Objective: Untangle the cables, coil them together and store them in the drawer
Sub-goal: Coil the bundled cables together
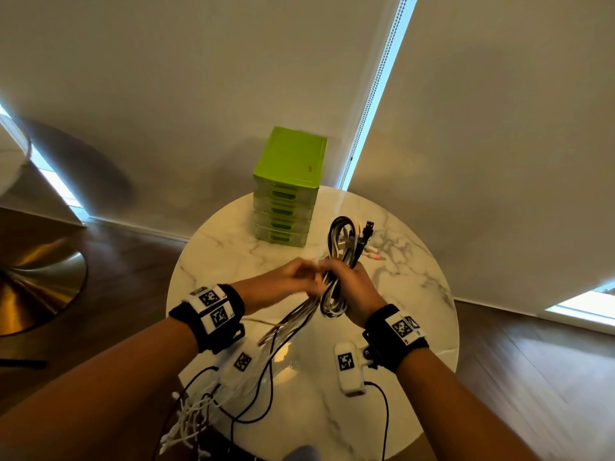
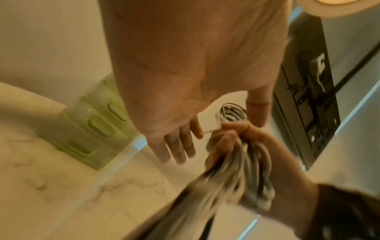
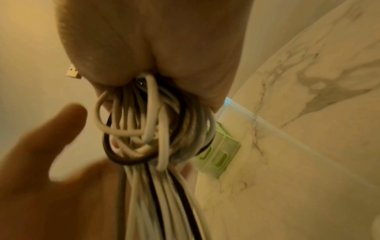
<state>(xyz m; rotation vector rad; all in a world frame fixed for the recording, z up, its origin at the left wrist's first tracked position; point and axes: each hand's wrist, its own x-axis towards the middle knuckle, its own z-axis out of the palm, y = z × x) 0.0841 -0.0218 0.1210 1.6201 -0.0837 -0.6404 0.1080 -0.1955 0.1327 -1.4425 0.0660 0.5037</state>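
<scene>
Over the round marble table (image 1: 416,294), my right hand (image 1: 346,281) grips a coil of white and black cables (image 1: 346,241) around its middle, loops sticking out above and below the fist. The right wrist view shows the loops (image 3: 148,129) bunched under the right hand (image 3: 154,48). Loose cable tails (image 1: 293,321) run down-left from the coil to the table's near edge. My left hand (image 1: 289,277) is just left of the coil, blurred. In its wrist view the left hand (image 2: 174,142) has straight fingers and holds nothing. The green drawer unit (image 1: 286,194) stands at the table's back, drawers closed.
A black USB plug (image 1: 368,226) sticks up from the coil's far end, and small jack plugs (image 1: 372,252) lie on the table beside it. A brass lamp base (image 1: 33,281) stands on the wooden floor at left. Blinds hang behind the table.
</scene>
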